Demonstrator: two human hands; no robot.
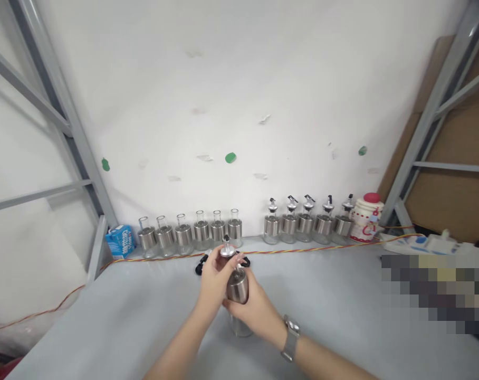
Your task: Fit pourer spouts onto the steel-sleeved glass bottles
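Note:
Near the middle of the grey table, my right hand (pixel 259 306) is wrapped round a glass bottle (pixel 238 286) with a brushed steel sleeve. The bottle leans slightly, and its clear base shows below my fingers. My left hand (pixel 214 274) grips a silver pour spout (pixel 227 252) with a black tip, close above the bottle's neck. Fingers hide the join, so I cannot tell whether spout and neck touch. Just behind my hands lie black spout parts (pixel 202 264), partly covered.
Several steel-sleeved bottles without spouts (pixel 183 232) stand along the wall at left, beside a blue carton (pixel 121 241). Several bottles with spouts (pixel 305 224) line the right, next to a white jar with a red lid (pixel 365 217). A twisted red-yellow wire (pixel 277 252) runs along the table's back.

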